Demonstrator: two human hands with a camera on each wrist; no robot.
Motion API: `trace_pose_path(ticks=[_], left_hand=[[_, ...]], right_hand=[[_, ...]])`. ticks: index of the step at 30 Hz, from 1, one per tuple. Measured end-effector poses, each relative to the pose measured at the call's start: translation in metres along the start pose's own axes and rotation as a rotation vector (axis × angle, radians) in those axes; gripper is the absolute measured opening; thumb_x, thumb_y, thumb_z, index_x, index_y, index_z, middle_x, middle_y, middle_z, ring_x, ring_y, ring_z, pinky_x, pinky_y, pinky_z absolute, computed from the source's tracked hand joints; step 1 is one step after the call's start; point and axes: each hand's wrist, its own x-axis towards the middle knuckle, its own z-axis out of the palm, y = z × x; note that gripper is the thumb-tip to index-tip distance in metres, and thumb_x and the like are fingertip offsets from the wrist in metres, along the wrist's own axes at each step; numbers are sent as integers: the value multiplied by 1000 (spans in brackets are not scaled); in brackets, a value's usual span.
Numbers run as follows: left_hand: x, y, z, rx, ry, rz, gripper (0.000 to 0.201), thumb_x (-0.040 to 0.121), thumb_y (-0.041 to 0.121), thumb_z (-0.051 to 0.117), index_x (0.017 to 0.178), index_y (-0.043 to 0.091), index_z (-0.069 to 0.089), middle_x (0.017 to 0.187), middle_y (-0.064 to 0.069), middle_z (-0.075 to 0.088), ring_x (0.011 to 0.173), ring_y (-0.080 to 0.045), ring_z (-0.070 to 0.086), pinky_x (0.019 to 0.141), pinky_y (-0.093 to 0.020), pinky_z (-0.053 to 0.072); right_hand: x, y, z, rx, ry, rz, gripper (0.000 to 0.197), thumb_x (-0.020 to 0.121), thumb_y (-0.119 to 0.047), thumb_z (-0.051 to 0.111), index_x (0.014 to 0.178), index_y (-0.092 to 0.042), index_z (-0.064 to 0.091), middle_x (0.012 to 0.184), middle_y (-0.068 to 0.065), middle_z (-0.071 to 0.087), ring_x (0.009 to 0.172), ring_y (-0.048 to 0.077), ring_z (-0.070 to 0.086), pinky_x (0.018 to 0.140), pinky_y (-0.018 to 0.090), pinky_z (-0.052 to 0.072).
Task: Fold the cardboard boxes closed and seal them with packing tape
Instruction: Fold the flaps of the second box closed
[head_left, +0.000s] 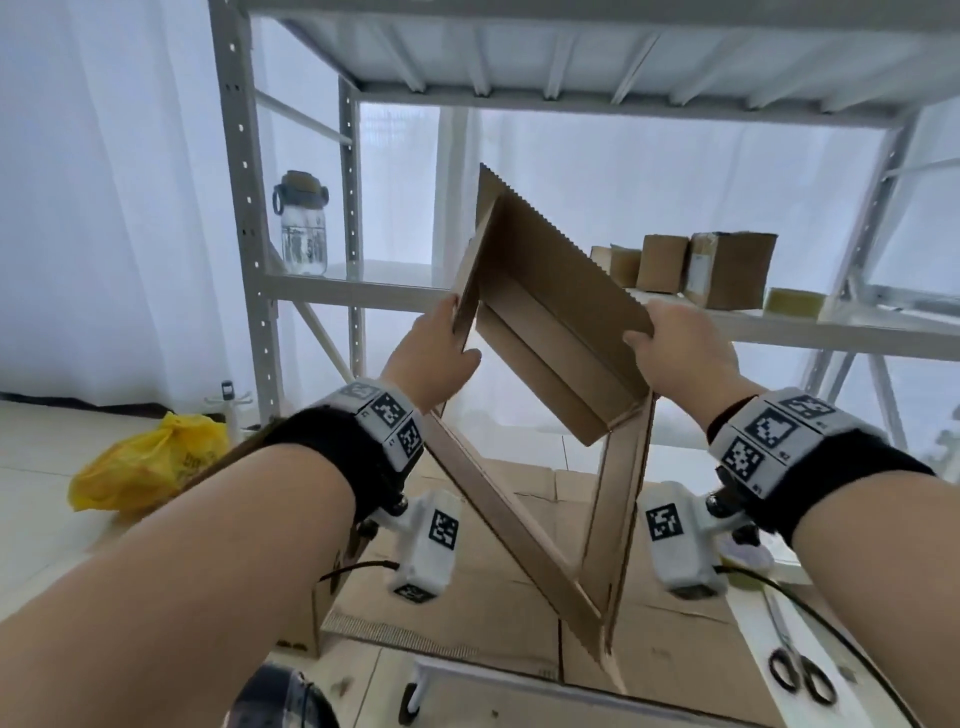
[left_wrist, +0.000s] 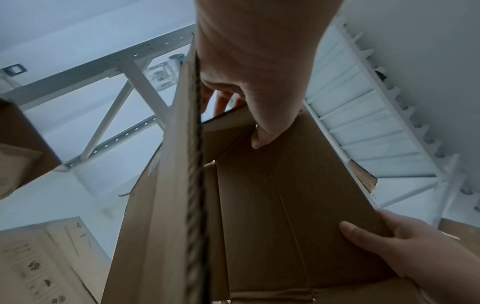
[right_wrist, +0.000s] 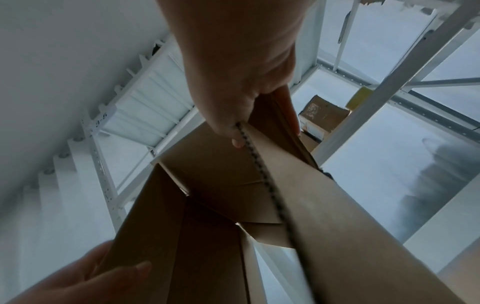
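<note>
From the head camera we see an unfolded cardboard box (head_left: 550, 332) held up in the air in front of a white metal shelving unit (head_left: 244, 208), tilted so that it stands on one corner like a diamond, its flaps hanging open. The left hand (head_left: 436, 348) pinches one wall of the box at its left edge, thumb on the near face and fingers behind, while the right hand (head_left: 675, 348) grips the opposite wall at the right edge in the same way; the two hands are well apart, one on each side. On the middle shelf a clear water bottle (head_left: 303, 223) stands at the left, and several small sealed cartons (head_left: 727, 267) sit at the right with rolls of packing tape (head_left: 795, 301) just beside them. Below the box, flattened cardboard sheets (head_left: 519, 613) lie spread out, black-handled scissors (head_left: 802, 675) rest at the lower right, and a yellow plastic bag (head_left: 150, 462) sits on the floor at the left. From the left wrist camera we look up into the box's brown interior (left_wrist: 272, 205), the left hand (left_wrist: 259, 82) clamped over a wall edge and the right hand (left_wrist: 405, 246) holding the far wall. From the right wrist camera the right hand (right_wrist: 241, 86) pinches the corrugated edge (right_wrist: 262, 174), and the left hand (right_wrist: 85, 281) holds the opposite side.
</note>
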Motion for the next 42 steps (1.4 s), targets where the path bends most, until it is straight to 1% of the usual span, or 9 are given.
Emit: trace_pose_path(ticks=[9, 14, 18, 21, 24, 27, 30, 36, 42], left_hand=[[-14, 33, -40, 501, -86, 133, 45, 89, 38, 52, 128, 16, 51, 126, -9, 56, 118, -31, 51, 99, -44, 42], [-33, 49, -53, 488, -272, -101, 81, 91, 48, 55, 152, 28, 6, 156, -14, -19, 144, -42, -3, 116, -54, 10], [-41, 56, -60, 106, -387, -347, 58, 92, 30, 57, 139, 6, 33, 130, -20, 46, 98, -36, 64, 79, -46, 57], [-48, 55, -58, 82, -663, -488, 26, 92, 23, 55, 101, -1, 56, 94, -18, 67, 70, -30, 69, 63, -36, 58], [-44, 54, -51, 124, -679, -456, 21, 92, 13, 56, 105, -4, 57, 87, -17, 70, 74, -31, 70, 70, -38, 59], [-31, 54, -47, 233, -461, -341, 18, 92, 8, 53, 102, -5, 57, 88, -18, 67, 74, -31, 69, 67, -35, 59], [-12, 47, -47, 429, -271, -221, 23, 93, 10, 47, 106, -3, 61, 106, -15, 65, 97, -31, 63, 71, -31, 48], [1, 35, -46, 12, -173, -288, 53, 86, 11, 51, 137, 13, 35, 109, -14, 59, 91, -27, 61, 78, -37, 53], [-14, 30, -35, 206, -478, -398, 30, 90, 24, 52, 110, 3, 61, 106, -13, 67, 93, -28, 67, 88, -43, 54]], right_hand=[[-8, -5, -32, 66, -21, 96, 19, 95, -13, 48, 110, -10, 58, 91, 8, 56, 90, 29, 53, 75, 32, 41], [-19, -9, -42, 209, 2, 180, 21, 94, -11, 46, 111, -7, 57, 94, 10, 55, 89, 32, 57, 72, 41, 53], [-18, -6, -42, 298, 59, 254, 29, 95, -9, 44, 121, 1, 53, 107, 15, 58, 94, 33, 58, 54, 31, 50], [-15, -3, -38, 335, 92, 313, 41, 95, -9, 43, 134, -1, 47, 129, 17, 55, 108, 35, 57, 64, 33, 53], [-12, 1, -33, 331, 68, 339, 35, 91, -7, 44, 124, 2, 52, 117, 17, 57, 104, 38, 58, 79, 43, 54], [-9, 3, -36, 218, -2, 324, 8, 90, -1, 44, 85, 1, 50, 86, 13, 50, 83, 32, 52, 59, 30, 41], [-6, 0, -41, 67, -44, 256, 31, 89, 3, 46, 62, -8, 36, 66, 7, 40, 68, 27, 46, 50, 27, 29], [-1, -6, -40, 20, -16, 267, 33, 90, 3, 49, 62, -8, 37, 65, 6, 40, 69, 26, 46, 51, 25, 30], [-14, 14, -19, 77, -49, 344, 2, 90, 2, 50, 90, 2, 52, 80, 13, 49, 84, 31, 53, 70, 29, 37]])
